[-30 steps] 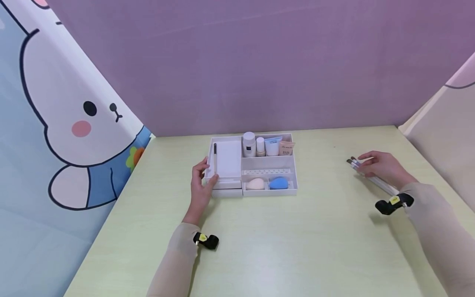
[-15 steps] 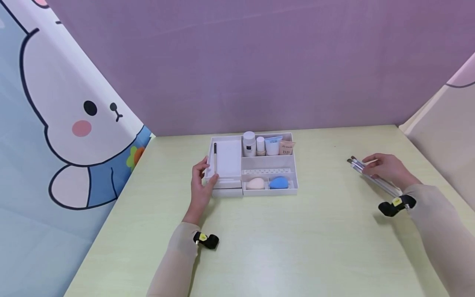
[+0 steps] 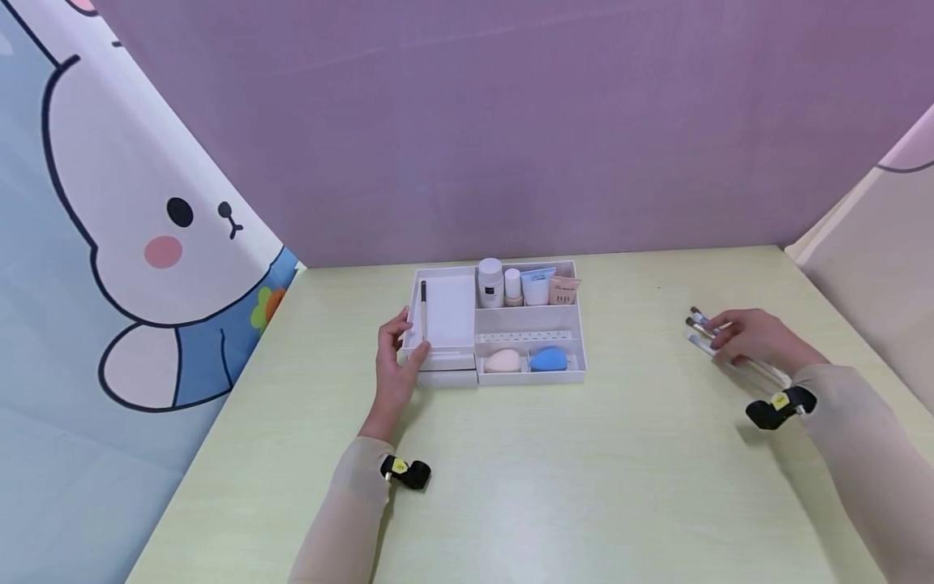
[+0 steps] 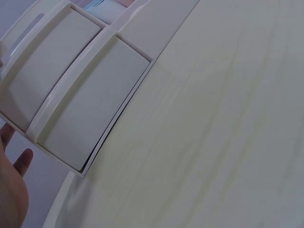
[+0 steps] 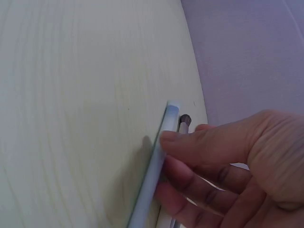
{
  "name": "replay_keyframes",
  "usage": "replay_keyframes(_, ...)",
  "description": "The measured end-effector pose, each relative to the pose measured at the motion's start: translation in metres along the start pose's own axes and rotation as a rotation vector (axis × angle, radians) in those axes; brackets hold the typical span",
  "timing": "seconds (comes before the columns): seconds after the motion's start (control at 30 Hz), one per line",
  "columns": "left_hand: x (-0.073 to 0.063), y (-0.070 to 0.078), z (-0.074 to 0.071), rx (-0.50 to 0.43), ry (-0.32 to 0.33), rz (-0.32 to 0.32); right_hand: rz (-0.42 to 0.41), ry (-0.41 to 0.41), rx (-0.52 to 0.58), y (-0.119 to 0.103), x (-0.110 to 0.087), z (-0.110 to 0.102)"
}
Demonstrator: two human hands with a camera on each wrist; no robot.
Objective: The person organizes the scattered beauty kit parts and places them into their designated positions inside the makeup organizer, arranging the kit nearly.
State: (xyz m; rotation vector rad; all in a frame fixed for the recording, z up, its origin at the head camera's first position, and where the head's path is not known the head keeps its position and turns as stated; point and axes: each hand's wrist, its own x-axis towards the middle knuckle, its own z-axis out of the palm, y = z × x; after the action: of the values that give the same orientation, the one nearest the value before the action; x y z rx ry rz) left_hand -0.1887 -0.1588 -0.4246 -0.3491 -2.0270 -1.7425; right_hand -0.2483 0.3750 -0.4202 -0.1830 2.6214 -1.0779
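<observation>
A bunch of slim white-handled brushes, two showing dark bristle tips (image 3: 702,326), fans out at the right of the head frame; one could slide free if the pinch is uneven. The right hand's (image 3: 762,339) thumb and curled fingers close around them, with little gap. Near centre, the left hand (image 3: 396,369) grips the left edge of a white plastic compartmented organiser (image 3: 525,322), which might skew if pulled sideways.

From my end I can read only "BB", on the small pink tube (image 3: 564,290) near the desk's (image 3: 584,470) far edge. Print on the blue-and-white tube (image 3: 536,288), the white bottle's (image 3: 491,274) dark label (image 3: 490,290) and the yellow wrist tags (image 3: 781,401) is too small for me.
</observation>
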Motion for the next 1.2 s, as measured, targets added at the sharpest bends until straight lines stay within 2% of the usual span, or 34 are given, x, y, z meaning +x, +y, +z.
replay_keyframes(0.4, -0.0005, -0.0007, -0.0005, 0.006, 0.0, 0.004, 0.024, -0.107, -0.042, 0.0022, -0.0041, 0.0027)
replay_keyframes(0.63, -0.0002, -0.0017, -0.0004, 0.003, 0.007, 0.009, 0.051, -0.17, -0.012, 0.0014, -0.0012, 0.003)
replay_keyframes(1.2, 0.0006, -0.002, 0.0005, -0.005, 0.007, 0.01, 0.062, -0.192, 0.041, 0.0014, -0.0041, 0.0034)
